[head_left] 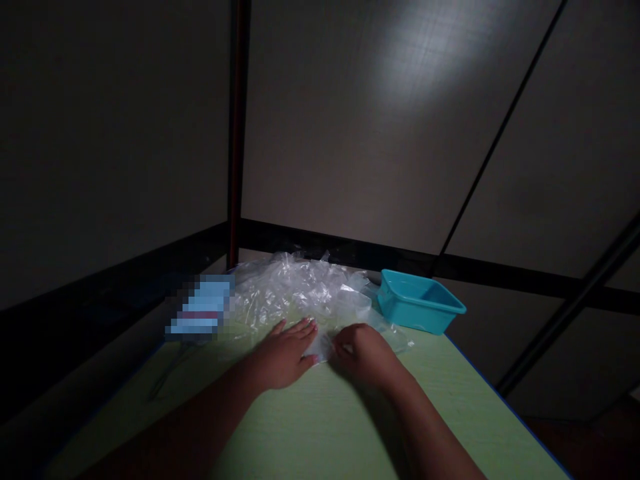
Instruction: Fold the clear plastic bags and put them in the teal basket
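On the pale green table, my left hand lies flat with its fingers stretched out over a clear plastic bag. My right hand is closed in a pinch at the right side of that bag. Just beyond both hands spreads a heap of crinkled clear plastic bags. A translucent plastic piece, perhaps a small tub, sits at the heap's right side. The light is dim, and my right fingertips are partly hidden.
A turquoise plastic basin stands at the table's right edge, past my right hand. At the left edge is a blurred-out, bluish flat object, with a thin cord or strap below it. Panelled walls meet behind the table.
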`<state>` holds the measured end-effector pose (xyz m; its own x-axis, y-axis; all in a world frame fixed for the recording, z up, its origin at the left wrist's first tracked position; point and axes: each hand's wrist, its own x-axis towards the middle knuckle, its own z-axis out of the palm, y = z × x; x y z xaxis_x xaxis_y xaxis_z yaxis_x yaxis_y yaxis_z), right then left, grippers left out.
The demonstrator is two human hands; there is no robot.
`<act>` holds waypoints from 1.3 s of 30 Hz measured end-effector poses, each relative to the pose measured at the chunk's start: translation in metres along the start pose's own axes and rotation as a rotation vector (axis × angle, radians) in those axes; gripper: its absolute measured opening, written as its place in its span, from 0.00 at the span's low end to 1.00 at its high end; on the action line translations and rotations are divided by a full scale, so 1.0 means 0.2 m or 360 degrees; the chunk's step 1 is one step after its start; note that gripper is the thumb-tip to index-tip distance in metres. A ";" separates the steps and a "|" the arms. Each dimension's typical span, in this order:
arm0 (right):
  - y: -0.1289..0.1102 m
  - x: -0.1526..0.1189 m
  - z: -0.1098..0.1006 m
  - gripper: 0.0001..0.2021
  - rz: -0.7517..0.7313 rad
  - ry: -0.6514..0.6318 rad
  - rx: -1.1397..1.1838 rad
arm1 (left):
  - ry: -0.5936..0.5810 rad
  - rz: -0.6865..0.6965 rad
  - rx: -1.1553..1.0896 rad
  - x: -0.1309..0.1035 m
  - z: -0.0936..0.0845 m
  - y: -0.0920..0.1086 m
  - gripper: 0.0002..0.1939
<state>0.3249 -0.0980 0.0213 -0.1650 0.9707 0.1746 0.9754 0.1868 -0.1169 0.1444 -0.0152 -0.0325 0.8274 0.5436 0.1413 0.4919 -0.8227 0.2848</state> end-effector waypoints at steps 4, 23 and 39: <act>0.08 0.00 -0.01 0.15 0.0203 -0.0068 0.0325 | -0.0005 -0.0013 -0.0010 0.00 0.00 0.00 0.28; 0.02 -0.11 -0.11 0.31 0.0131 -0.1004 0.0579 | 0.0024 -0.0012 0.0050 -0.01 0.00 0.02 0.25; -0.02 -0.11 -0.09 0.31 0.0157 -0.1080 0.0529 | -0.0022 -0.0002 0.0108 0.00 -0.01 0.02 0.23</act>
<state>0.3271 -0.1229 0.0364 -0.2377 0.8451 -0.4788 0.9126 0.0256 -0.4080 0.1461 -0.0189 -0.0296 0.8302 0.5426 0.1278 0.5098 -0.8317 0.2197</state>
